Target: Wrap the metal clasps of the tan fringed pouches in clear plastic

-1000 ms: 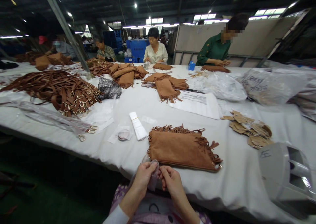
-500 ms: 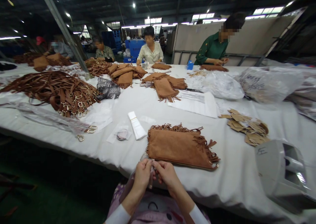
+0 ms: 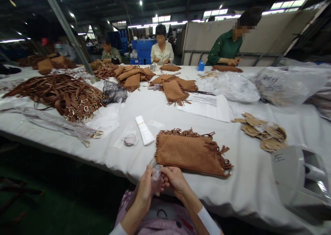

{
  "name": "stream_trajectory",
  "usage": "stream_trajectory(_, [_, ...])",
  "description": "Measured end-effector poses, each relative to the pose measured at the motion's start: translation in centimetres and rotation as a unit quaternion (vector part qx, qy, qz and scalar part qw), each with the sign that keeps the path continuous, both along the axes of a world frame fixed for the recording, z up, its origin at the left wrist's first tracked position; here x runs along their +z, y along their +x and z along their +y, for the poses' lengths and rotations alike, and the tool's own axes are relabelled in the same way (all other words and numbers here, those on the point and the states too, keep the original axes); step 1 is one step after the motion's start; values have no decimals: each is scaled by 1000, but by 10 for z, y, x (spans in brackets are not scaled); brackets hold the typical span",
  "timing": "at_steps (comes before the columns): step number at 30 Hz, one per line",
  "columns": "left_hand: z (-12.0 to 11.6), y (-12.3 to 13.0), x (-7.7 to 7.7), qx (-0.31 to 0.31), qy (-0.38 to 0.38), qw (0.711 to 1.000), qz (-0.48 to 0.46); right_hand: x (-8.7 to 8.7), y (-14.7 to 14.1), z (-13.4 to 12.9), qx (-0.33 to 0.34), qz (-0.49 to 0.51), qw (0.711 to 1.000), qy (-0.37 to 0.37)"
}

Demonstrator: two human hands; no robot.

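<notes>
My left hand [image 3: 144, 189] had just turned, so more of the clear plastic [image 3: 156, 175] showed. It gripped one side while my right hand [image 3: 177, 182] pinched the other, so I likely had it steady. The brown fringed bag [image 3: 187, 154] lay just past them on the white table [image 3: 131, 107]

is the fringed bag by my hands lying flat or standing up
Lying flat: the bag has its broad side up on the white cloth.

A brown fringed bag [image 3: 188, 154] lies flat near crumpled, translucent plastic [image 3: 156, 175].
</notes>
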State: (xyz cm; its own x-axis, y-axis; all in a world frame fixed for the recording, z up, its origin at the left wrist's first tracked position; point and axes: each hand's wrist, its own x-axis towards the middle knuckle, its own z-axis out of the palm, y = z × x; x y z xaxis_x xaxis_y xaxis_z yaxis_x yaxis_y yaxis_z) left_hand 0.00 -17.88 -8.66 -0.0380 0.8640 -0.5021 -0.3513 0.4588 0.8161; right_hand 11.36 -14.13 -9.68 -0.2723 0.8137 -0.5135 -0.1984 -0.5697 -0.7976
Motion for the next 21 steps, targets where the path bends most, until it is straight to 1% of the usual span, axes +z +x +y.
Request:
stream_trajectory(2, [-1,3,2,-14,-1,999,-51,0,1,-1,-1,5,1000,1])
stream_trajectory(4, [-1,4,-1,-12,17,999,-43,0,2,-1,-1,7,1000,11])
stream_trajectory(9, [-2,4,-18,25,54,996,60,-1,0,0,5,-5,999,43])
stream_trajectory(14, [-7,5,-23,65,96,982,149,-2,-4,-2,-14,-16,999,35])
stream_trajectory(16, [-10,5,-26,63,128,968,205,-1,-3,-2,-16,-8,1000,17])
stream_trajectory(18, [-15,3,-31,46,178,945,269,0,-1,-3,-17,5,1000,-2])
stream_trajectory(21, [-21,-4,-41,12,281,890,360,0,2,-4,-21,19,999,-15])
